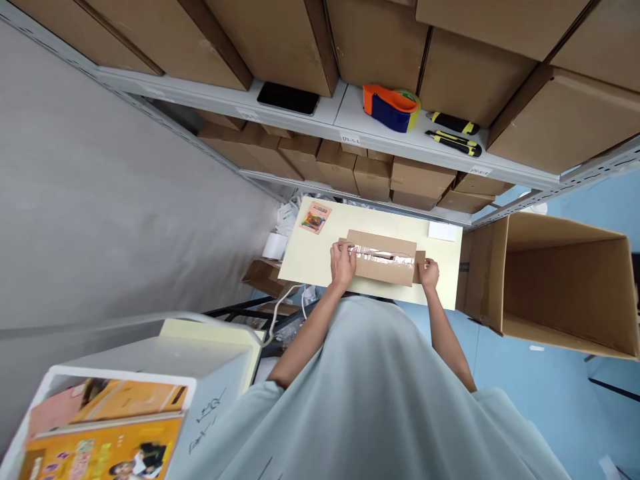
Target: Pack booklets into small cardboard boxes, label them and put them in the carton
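Note:
A flat cardboard box [383, 272] lies on the pale yellow tabletop [300, 260], with shiny clear tape running along its top seam. Part of the seam gapes as a dark slit near the middle. My left hand [343, 265] grips the box's left end, fingers curled over the edge by the tape. At the opposite end, my right hand [429, 273] pinches a small cardboard flap [420, 259] that sticks out sideways. A pink card-like packet [316, 217] lies at the table's far left corner, and a white paper slip [442, 231] at the far right.
On the shelf [330, 110] ahead are a phone [289, 99], an orange-and-blue tape dispenser [390, 107] and two utility knives [454, 133], among cardboard boxes. A large open carton [565, 287] stands right. At lower left, a white bin [120, 373] holds orange printed packs.

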`<state>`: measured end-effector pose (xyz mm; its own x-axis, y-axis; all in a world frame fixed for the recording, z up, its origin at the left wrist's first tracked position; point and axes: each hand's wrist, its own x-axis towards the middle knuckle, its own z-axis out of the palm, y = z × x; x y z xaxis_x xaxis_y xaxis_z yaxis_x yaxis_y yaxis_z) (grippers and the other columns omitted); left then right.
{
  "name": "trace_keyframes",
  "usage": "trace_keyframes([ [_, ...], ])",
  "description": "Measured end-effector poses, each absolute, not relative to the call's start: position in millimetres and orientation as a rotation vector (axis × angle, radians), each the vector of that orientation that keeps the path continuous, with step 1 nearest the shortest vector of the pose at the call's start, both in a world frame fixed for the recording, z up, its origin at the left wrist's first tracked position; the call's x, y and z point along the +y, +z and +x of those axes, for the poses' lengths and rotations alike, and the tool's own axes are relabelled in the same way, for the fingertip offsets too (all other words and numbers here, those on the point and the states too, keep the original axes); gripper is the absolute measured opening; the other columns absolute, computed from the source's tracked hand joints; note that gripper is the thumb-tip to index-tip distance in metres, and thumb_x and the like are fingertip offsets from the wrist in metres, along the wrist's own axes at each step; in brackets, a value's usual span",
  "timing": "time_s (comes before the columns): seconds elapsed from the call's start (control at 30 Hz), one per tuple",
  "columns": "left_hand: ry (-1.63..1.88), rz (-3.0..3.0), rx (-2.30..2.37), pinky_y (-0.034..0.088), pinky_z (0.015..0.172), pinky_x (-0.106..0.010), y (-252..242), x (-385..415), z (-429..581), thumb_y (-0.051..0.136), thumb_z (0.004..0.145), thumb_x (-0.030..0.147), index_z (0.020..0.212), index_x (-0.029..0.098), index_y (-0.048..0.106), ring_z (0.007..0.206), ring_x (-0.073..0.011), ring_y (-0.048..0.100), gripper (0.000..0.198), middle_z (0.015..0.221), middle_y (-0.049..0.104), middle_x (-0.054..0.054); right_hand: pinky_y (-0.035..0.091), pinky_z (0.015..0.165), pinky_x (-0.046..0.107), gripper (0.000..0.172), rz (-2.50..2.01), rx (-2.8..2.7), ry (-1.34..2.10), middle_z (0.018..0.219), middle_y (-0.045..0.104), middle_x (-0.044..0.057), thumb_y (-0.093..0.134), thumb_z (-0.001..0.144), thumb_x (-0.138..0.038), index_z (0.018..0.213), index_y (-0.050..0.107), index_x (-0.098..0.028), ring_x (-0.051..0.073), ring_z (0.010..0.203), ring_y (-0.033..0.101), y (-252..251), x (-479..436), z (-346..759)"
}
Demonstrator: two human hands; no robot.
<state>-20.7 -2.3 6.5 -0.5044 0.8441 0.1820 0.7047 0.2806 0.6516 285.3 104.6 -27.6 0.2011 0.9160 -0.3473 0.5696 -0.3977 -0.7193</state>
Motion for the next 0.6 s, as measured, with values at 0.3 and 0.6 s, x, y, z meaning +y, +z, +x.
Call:
trace_keyframes([
  [0.3,0.988,1.581,2.186,0.055,0.098,-0.044,9,-4,-47,0.057,0.109,0.033,0.119,0.024,0.072,0.111,-0.0305,0.062,0.02,0.115,0.06,-0.014,0.059,0.098,0.041,0.052,-1.624,-1.705,0.801,0.141,0.067,0.017,0.049,0.11,-0.056,0.145,0.065,-0.022,0.027,0.12,0.068,40,52,232],
  [0.6,1.019,1.545,2.058,0.055,0.098,-0.042,9,-11,-76,0.059,0.109,0.042,0.12,0.023,0.076,0.11,-0.0301,0.064,0.028,0.112,0.06,-0.013,0.059,0.093,0.04,0.047,-1.707,-1.868,0.46,0.121,0.065,0.014,0.042,0.113,-0.052,0.125,0.074,-0.02,0.025,0.106,0.069,23,61,199],
])
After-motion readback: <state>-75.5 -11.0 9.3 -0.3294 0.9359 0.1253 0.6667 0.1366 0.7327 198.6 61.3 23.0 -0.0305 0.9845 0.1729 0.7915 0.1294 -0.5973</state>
